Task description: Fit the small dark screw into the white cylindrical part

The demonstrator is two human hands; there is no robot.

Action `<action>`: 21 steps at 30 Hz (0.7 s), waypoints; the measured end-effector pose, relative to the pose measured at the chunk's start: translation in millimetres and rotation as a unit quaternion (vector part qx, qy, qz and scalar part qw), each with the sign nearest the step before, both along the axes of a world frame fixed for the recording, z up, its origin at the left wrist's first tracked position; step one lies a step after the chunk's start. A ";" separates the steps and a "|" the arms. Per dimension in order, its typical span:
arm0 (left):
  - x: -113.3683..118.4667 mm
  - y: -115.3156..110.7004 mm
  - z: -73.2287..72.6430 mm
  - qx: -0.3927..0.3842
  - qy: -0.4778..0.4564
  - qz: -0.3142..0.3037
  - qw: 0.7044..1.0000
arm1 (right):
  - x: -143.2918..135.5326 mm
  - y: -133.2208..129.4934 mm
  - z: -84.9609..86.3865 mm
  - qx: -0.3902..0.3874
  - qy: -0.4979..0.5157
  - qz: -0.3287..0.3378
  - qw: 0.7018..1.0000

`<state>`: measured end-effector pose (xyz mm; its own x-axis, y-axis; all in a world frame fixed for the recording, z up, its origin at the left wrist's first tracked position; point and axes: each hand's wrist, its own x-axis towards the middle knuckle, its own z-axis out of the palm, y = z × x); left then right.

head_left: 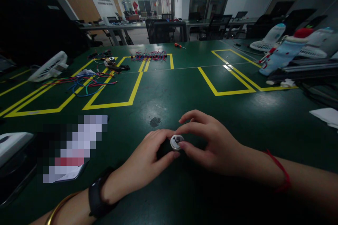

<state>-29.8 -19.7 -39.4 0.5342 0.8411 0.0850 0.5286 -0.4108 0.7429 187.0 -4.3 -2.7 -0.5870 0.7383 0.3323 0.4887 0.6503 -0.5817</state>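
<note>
A small round piece (174,142) with a pale metallic face, a dark hole and a dark knob-like part sits between my hands, low over the table. My left hand (148,158) grips it from the left, thumb below and forefinger above. From the right, my right hand (208,140) pinches at its face, with thumb and forefinger at the dark part and the other fingers raised and curled. The side and back of the round piece are hidden in shadow and behind my left fingers. Beneath both hands lies the dark green tabletop (169,112).
A blurred-out phone-like item (76,151) lies to the left. Loose wires (92,82), a white fan (50,66) and a wire bundle (149,55) are farther back, near an orange screwdriver (179,45). At right stand a blue tumbler (282,54) and white paper (326,116).
</note>
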 end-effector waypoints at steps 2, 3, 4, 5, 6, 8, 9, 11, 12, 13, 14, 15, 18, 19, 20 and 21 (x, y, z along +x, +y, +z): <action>0.1 0.0 0.4 0.000 0.000 -0.001 1.000 | 2.2 -1.2 -0.1 -0.011 0.003 0.017 1.000; 0.2 0.0 0.8 -0.001 0.001 -0.001 1.000 | 3.7 -1.7 0.0 -0.021 0.006 0.026 0.999; 0.2 -0.2 1.2 -0.002 0.001 0.000 1.000 | 5.8 -2.0 0.1 -0.033 0.014 0.033 0.999; 0.1 -0.3 1.6 -0.002 0.002 0.001 1.000 | 8.3 -2.0 0.1 -0.046 0.024 0.037 0.998; 0.0 -0.4 1.9 -0.002 0.003 0.001 1.000 | 11.3 -1.7 -0.2 -0.060 0.037 0.037 0.997; -0.2 -0.5 1.9 -0.001 0.006 0.003 1.000 | 18.9 -0.4 -2.6 -0.086 0.066 0.024 0.994; -0.3 -0.5 1.6 0.001 0.007 0.004 1.000 | 23.4 0.6 -5.0 -0.103 0.080 0.009 0.991; -0.5 -0.4 0.6 0.006 0.006 0.006 1.000 | 32.5 2.5 -11.9 -0.157 0.107 -0.034 0.981; -0.7 -0.4 0.0 0.009 0.007 0.007 1.000 | 36.7 3.4 -16.2 -0.191 0.124 -0.059 0.972; -0.9 -0.5 -0.4 0.011 0.008 0.008 1.000 | 40.3 4.0 -20.7 -0.227 0.147 -0.086 0.959; -1.3 -0.6 -0.7 0.011 0.010 0.008 1.000 | 43.2 4.5 -25.1 -0.261 0.176 -0.111 0.943; -1.7 -0.7 -0.8 0.011 0.013 0.007 1.000 | 45.4 5.0 -29.0 -0.288 0.210 -0.131 0.925; -2.8 -1.0 -0.3 0.008 0.015 0.005 1.000 | 47.5 5.7 -35.8 -0.336 0.289 -0.161 0.882; -3.0 -1.1 0.0 0.007 0.015 0.005 1.000 | 47.2 5.7 -36.4 -0.345 0.300 -0.161 0.875; -3.1 -1.1 0.2 0.006 0.015 0.005 1.000 | 46.8 5.6 -36.3 -0.351 0.303 -0.159 0.871; -3.0 -1.0 0.3 0.006 0.015 0.004 1.000 | 46.4 5.4 -35.8 -0.355 0.303 -0.157 0.870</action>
